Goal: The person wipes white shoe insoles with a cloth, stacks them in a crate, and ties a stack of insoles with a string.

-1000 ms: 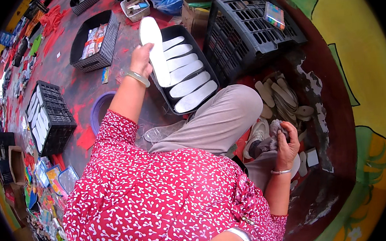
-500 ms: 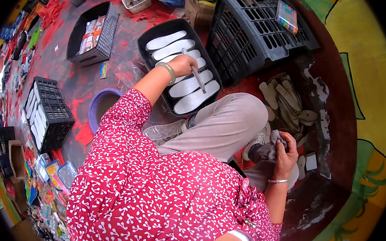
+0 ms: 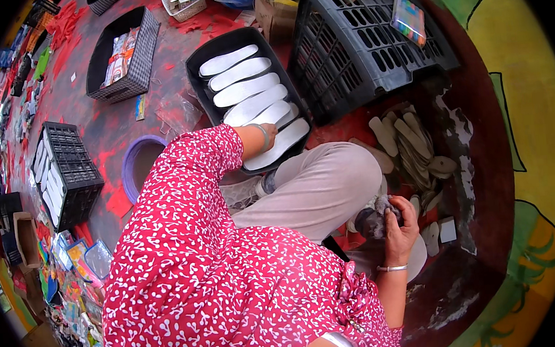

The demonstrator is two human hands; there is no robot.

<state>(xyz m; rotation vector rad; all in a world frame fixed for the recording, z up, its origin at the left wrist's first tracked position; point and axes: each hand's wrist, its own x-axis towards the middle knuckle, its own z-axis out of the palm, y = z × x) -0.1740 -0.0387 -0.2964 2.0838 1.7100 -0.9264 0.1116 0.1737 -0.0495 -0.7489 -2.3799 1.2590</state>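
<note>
My left hand (image 3: 267, 137) is down in a dark, patterned basket (image 3: 194, 72), at the lower insoles of a row of white insoles (image 3: 246, 90). Its fingers are mostly hidden from above, so whether they still grip an insole does not show. Over by my bent leg, my right hand (image 3: 402, 227) is closed round a fluffy grey wad (image 3: 383, 205), perhaps cloth. It is beside my shoe and dark sock.
Beside the basket stands a large black crate (image 3: 346, 50) with a colourful pack (image 3: 407, 20) on it. Beige soles (image 3: 412, 140) lie heaped by the wall. On the left are a purple bucket (image 3: 128, 169), a crate of white insoles (image 3: 72, 170) and a checked basket (image 3: 141, 54).
My left hand has lowered from above the basket into it; the insole it held edge-on no longer stands up from the hand. The right hand has shifted slightly left with the grey wad.
</note>
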